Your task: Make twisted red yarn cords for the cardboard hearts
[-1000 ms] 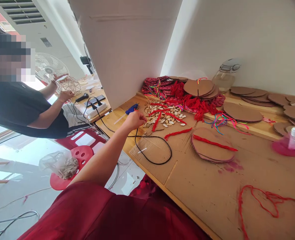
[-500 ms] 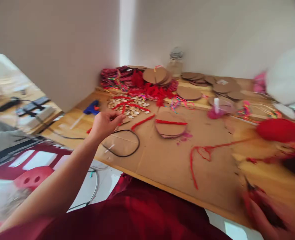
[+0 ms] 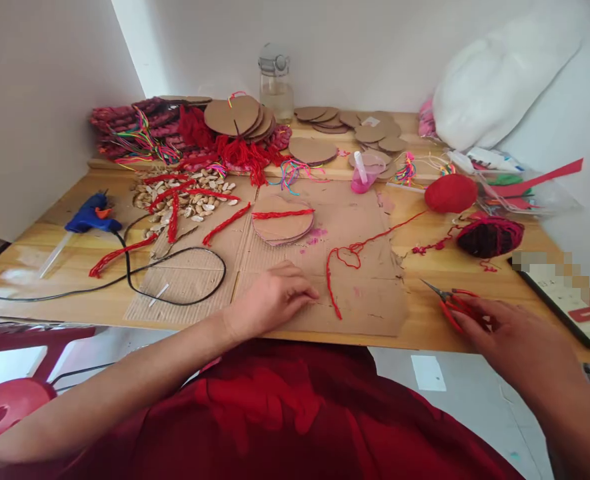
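Observation:
My left hand is low over the cardboard sheet, its fingers loosely curled with a gap at the thumb and nothing visible between them. Just right of its fingertips lies the loose end of red yarn, which runs back to a red yarn ball. Beyond the hand is a cardboard disc with a red yarn piece across it. My right hand grips red-handled scissors at the table's right front, the pointed blades facing away to the left.
A blue glue gun with a looped black cord lies left. Peanut shells hold cut red yarn strands. Behind are stacked cardboard discs, braided bundles and a bottle. A dark yarn ball is right.
My left hand has moved from beside the peanut shells to the right and nearer the front edge. The view has swung right. The scissors in my right hand now show clearly.

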`<state>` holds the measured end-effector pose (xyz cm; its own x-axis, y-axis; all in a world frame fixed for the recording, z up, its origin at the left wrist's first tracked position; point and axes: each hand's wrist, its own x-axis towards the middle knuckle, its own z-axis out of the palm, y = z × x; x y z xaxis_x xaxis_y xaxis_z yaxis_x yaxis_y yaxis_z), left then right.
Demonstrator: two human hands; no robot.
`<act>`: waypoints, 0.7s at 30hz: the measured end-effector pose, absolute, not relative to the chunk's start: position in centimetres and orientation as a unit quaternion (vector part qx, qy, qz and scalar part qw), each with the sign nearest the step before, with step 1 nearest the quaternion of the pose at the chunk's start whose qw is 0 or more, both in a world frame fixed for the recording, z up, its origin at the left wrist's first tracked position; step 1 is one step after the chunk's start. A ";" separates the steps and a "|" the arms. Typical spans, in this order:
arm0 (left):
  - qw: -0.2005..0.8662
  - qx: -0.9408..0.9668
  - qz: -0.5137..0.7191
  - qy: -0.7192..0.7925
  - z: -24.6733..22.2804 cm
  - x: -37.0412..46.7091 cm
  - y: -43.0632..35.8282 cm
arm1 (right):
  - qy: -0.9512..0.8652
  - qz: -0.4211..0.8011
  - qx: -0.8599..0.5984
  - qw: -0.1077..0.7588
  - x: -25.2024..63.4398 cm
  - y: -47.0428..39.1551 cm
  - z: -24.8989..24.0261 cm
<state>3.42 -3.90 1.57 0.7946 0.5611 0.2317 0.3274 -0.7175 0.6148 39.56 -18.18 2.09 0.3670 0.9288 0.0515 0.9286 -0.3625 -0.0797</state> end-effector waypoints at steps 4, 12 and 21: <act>0.278 0.924 0.192 0.180 1.5 5.0 -4.6 | -0.518 0.066 -0.852 0.023 39.9 -17.6 2.8; 0.258 0.943 0.153 0.144 1.3 7.3 -4.3 | -0.558 0.027 -0.824 0.092 38.8 -18.2 1.9; 0.238 0.949 0.143 0.147 0.2 7.7 -4.4 | -0.594 0.075 -0.750 0.281 33.1 -18.1 3.1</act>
